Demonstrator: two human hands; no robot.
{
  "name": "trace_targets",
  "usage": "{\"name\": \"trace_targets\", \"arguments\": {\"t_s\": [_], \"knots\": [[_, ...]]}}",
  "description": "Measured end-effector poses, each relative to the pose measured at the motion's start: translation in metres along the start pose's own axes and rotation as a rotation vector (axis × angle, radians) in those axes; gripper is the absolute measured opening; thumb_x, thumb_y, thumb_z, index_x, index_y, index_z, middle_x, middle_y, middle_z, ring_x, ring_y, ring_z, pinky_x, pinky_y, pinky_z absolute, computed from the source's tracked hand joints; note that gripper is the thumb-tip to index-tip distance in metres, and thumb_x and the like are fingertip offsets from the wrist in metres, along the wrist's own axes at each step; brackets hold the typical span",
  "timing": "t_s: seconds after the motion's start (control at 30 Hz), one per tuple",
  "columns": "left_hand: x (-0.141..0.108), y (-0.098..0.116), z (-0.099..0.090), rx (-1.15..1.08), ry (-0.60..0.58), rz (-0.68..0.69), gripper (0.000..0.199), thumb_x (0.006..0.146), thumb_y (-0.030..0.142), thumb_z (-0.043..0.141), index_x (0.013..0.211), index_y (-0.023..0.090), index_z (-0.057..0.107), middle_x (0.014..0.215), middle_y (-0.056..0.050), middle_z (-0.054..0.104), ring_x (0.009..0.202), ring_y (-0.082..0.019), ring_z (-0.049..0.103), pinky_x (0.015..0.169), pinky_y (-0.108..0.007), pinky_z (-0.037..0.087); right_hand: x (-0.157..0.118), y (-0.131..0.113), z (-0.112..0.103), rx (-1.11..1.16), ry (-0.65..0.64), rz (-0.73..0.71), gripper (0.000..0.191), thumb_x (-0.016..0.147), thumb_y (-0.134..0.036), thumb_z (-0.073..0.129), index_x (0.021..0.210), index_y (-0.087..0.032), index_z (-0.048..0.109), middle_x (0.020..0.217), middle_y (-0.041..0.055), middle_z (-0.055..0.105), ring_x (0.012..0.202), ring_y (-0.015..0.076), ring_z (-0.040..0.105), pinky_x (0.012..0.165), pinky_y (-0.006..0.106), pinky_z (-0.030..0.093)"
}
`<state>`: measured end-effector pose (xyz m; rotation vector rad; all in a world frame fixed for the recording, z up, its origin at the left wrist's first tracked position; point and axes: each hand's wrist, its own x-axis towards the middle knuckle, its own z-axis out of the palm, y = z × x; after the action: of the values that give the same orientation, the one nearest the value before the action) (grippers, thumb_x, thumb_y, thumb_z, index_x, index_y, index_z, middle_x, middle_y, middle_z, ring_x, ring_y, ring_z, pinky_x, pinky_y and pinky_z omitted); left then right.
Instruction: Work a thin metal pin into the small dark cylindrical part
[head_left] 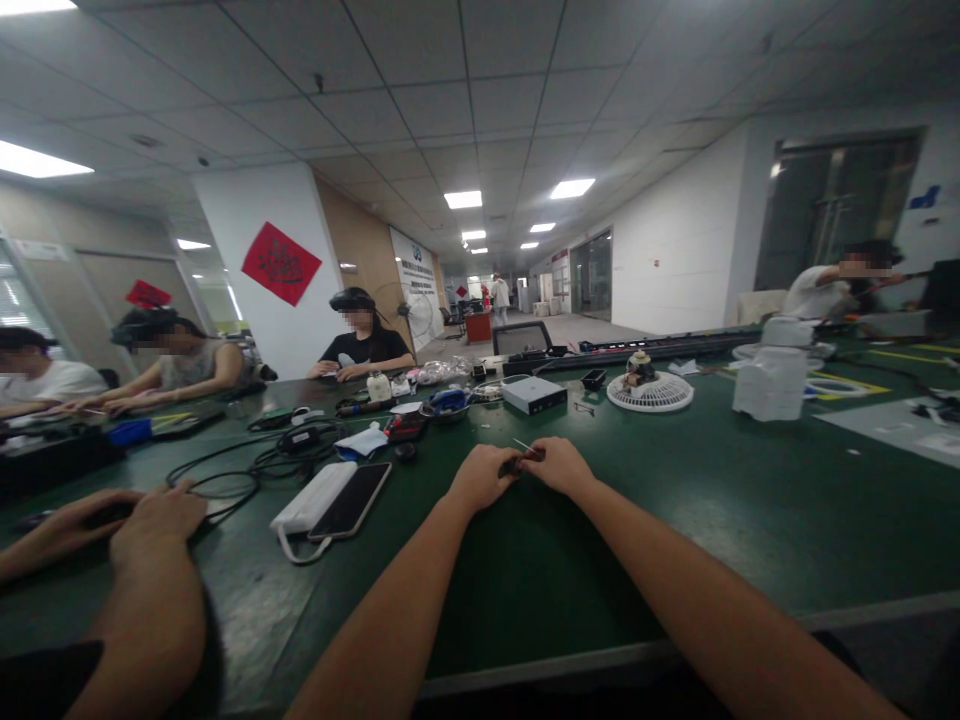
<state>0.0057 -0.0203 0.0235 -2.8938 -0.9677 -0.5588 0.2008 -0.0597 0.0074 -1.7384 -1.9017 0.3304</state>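
Close together over the green table [517, 590], my two hands meet in the middle of the view. My left hand [482, 478] has its fingers closed round a small dark thing that I cannot make out. Pinched in my right hand [559, 466] is a thin light-coloured rod [523, 445], its tip pointing up and to the left. Just beyond my hands sits a grey and black box [534, 394]. To its right lies a white round fan grille [649, 392] with a motor on it, and a small black tray [593, 380] stands between them.
A phone [351, 500] on a white power bank [311, 497] and black cables [259, 455] lie left. A co-worker's hands [161, 515] are at the far left. A white plastic housing [771, 375] stands right. Other people sit around the table.
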Motion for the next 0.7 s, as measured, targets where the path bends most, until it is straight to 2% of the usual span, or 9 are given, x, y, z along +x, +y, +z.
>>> {"name": "trace_targets", "arguments": {"t_s": [0.33,0.53,0.7], "knots": [[0.0009,-0.0002,0.0045,0.030,0.028,-0.014,0.032,0.093,0.035,0.061,0.122,0.022,0.062,0.106,-0.008,0.073,0.100,-0.026,0.067,0.092,-0.036,0.047,-0.0041,-0.0090,-0.0023,-0.045,0.066,-0.029,0.032,0.098,-0.037,0.061,0.124,-0.018,0.062,0.124,0.0095,0.063,0.105,0.0231,0.065,0.089,0.044,0.055],[0.0023,0.0006,0.0092,0.042,-0.007,-0.010,0.036,0.091,0.034,0.066,0.125,0.024,0.062,0.107,-0.006,0.073,0.103,-0.026,0.067,0.096,-0.038,0.047,-0.0008,-0.0050,0.0017,-0.059,0.044,-0.018,0.032,0.098,-0.036,0.061,0.125,-0.018,0.061,0.124,0.0095,0.063,0.104,0.0229,0.065,0.088,0.044,0.056],[0.0014,-0.0055,0.0091,0.064,0.001,-0.087,0.037,0.097,0.038,0.061,0.127,0.017,0.060,0.117,-0.009,0.067,0.107,-0.025,0.064,0.098,-0.048,0.050,-0.0011,-0.0043,0.0020,-0.049,0.050,-0.053,0.034,0.098,-0.037,0.061,0.127,-0.018,0.060,0.125,0.0097,0.063,0.104,0.0230,0.065,0.088,0.044,0.056]]}}
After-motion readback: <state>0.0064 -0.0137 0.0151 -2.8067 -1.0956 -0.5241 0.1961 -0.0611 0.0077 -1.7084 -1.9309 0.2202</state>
